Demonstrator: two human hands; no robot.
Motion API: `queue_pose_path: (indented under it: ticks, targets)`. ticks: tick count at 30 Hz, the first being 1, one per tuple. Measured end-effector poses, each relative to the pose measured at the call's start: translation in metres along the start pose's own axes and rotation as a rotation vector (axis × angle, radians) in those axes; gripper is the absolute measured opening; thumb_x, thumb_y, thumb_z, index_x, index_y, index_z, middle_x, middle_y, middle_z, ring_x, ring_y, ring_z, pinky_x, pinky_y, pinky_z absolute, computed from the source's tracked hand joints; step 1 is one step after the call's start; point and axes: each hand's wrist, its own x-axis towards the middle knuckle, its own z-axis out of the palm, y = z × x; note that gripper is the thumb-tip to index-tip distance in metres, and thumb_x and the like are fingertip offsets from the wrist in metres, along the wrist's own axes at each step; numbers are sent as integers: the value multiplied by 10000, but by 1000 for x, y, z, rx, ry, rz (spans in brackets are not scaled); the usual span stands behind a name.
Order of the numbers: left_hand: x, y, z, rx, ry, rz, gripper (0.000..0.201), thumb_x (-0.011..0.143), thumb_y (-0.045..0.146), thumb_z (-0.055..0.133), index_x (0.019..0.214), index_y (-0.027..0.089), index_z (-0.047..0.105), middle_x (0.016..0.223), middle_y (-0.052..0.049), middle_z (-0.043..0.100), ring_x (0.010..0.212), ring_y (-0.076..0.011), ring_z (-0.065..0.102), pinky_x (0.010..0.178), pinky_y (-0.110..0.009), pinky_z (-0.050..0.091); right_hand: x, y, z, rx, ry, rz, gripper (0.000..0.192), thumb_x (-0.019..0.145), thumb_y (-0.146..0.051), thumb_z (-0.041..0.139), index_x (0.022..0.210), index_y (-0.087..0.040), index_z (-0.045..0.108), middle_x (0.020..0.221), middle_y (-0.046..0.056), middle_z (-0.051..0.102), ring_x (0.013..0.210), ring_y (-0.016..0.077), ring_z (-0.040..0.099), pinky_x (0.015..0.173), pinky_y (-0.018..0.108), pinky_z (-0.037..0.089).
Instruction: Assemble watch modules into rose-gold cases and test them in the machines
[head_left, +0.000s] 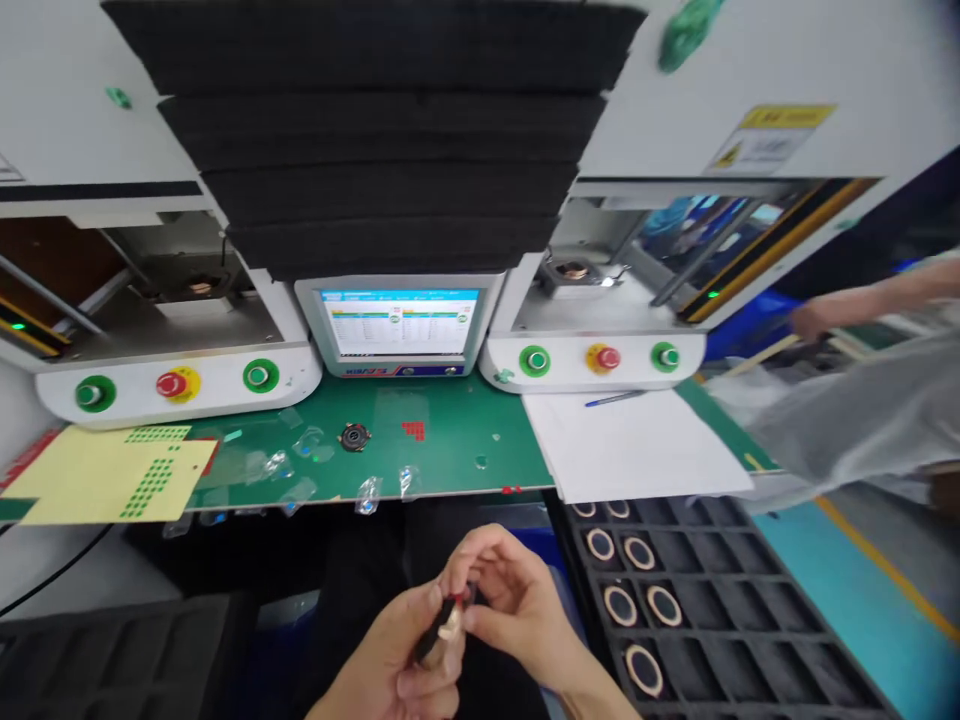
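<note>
1. We find the left hand (394, 665) and the right hand (517, 605) brought together low in the frame, above the lap and in front of the bench edge. Both are pinched on one small round part (452, 620), held on edge between them.

2. The left fingers curl around the part's dark underside; the right thumb and forefinger nip its upper rim, where a speck of red shows.

3. We judge the part light and rigid, small enough to slip from a loose pinch. Its pale face looks delicate, so the rim is the sound place to hold it, not the face.

4. To the right, just beside the hands, stands a black compartment tray (720, 620) with similar ringed parts seated in some pockets and others bare.

5. Beyond, a green mat (450, 450) carries one loose dark disc (354, 436), scraps of clear film and a white sheet (637, 445).

6. Hidden or unclear: most of the held part is covered by fingers; its face detail is blurred. The tray runs off the frame. Another person's arm (862, 300) at far right is cut off.
</note>
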Motion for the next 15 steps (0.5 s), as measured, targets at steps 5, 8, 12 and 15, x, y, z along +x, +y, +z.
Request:
queue_pose_path:
  ticks: [5, 8, 12, 15]
  targets:
    - [24, 13, -7, 90, -120, -81, 491, 676, 497, 893, 589, 89, 635, 379, 93, 370, 308, 21, 182, 350, -112, 201, 17, -7, 1, -136, 50, -1, 411, 683, -368, 880, 947, -216, 603, 829, 22, 704, 732, 121, 666, 690, 249, 530]
    - [37, 14, -11, 120, -62, -36, 557, 608, 599, 887, 621, 102, 635, 427, 57, 483, 292, 5, 260, 324, -131, 188, 31, -14, -7, -213, 80, 39, 464, 632, -434, 894, 888, -203, 585, 786, 17, 693, 685, 132, 663, 648, 260, 538]
    - [32, 18, -23, 203, 262, 261, 459, 693, 461, 880, 944, 127, 688, 827, -61, 728, 484, -71, 544, 434, -152, 381, 81, -24, -47, -344, 193, 102, 389, 702, -378, 865, 881, -183, 580, 843, 2, 676, 803, 140, 668, 779, 295, 559]
    - [12, 20, -40, 229, 428, 355, 273, 763, 270, 842, 911, 112, 675, 811, -69, 721, 561, -87, 585, 506, -152, 421, 135, -22, -84, -473, 271, 214, 203, 915, -312, 676, 999, -134, 623, 918, 18, 659, 784, 136, 650, 722, 311, 569]
